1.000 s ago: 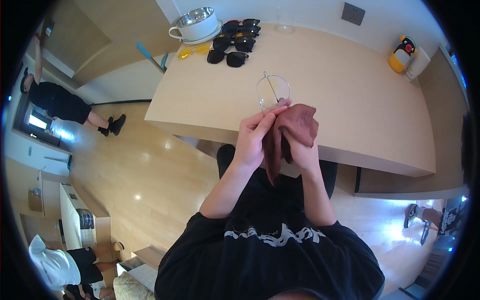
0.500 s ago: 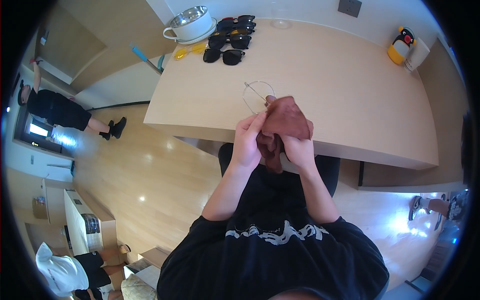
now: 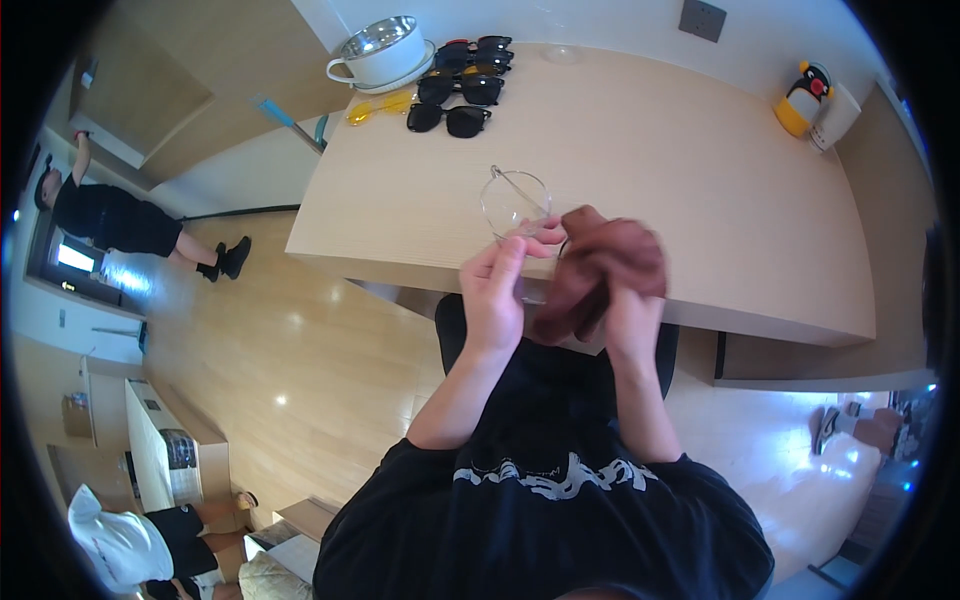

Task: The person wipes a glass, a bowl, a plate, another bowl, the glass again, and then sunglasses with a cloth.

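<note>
Thin wire-framed eyeglasses (image 3: 517,175) with round clear lenses are held above the near edge of the desk. My left hand (image 3: 497,290) is closed on their frame, thumb and fingers pinching it near the bridge. A brown-red cloth (image 3: 605,265) hangs bunched in my right hand (image 3: 632,320), whose fingers are mostly hidden beneath its folds. The cloth lies just right of the glasses, and its left edge comes close to my left fingertips. Whether the far lens is touched by the cloth is hidden.
Several dark sunglasses (image 3: 449,120) and yellow-tinted glasses (image 3: 380,107) lie at the desk's back left, by a white metal-lined cup (image 3: 383,50). A penguin figure (image 3: 803,98) and a white cup (image 3: 835,118) stand at the right. One person (image 3: 115,215) stands at the far left.
My right hand and the cloth have moved right, away from the lens. More of the glasses shows now, still in my left hand.
</note>
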A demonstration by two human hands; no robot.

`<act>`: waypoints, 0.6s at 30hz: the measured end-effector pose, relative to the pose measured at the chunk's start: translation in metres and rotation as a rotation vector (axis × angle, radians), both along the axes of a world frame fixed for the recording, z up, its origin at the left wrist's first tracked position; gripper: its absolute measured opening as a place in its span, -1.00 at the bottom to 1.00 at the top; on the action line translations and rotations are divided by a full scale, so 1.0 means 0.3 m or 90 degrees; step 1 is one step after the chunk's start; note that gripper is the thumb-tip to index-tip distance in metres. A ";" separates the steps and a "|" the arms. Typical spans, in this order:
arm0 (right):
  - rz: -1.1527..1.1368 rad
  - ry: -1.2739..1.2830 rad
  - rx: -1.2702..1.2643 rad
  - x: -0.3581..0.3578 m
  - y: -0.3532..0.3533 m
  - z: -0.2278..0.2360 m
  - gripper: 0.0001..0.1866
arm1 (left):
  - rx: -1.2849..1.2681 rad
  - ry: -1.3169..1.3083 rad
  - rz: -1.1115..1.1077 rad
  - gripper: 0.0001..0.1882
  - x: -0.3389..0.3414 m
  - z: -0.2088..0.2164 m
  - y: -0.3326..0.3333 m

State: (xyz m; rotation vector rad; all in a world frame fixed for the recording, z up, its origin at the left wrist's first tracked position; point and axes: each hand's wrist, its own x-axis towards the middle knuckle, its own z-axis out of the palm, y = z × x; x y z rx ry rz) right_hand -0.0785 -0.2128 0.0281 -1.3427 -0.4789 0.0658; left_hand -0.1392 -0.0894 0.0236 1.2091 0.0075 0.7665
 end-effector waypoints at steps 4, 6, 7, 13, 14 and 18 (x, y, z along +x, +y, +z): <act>-0.219 0.010 0.055 0.088 -0.114 -0.035 -0.80 | -0.104 -0.044 -0.042 -0.66 -0.029 -0.010 0.053; 0.182 -0.039 0.288 0.124 -0.166 -0.009 -0.62 | -0.121 0.011 -0.116 -0.67 -0.050 -0.015 0.033; 0.200 0.096 0.283 0.108 -0.167 -0.022 -0.58 | -0.112 0.029 -0.136 -0.67 -0.059 -0.005 0.013; 0.260 0.148 -0.098 0.051 -0.057 -0.020 -0.67 | -0.037 0.125 -0.165 -0.72 -0.057 -0.024 -0.066; 0.219 0.043 -0.071 0.029 -0.035 -0.020 -0.68 | -0.043 0.198 -0.116 -0.74 -0.061 -0.016 -0.083; 0.161 0.207 0.061 0.001 -0.007 -0.035 -0.65 | 0.140 0.244 -0.079 -0.79 -0.070 -0.031 -0.080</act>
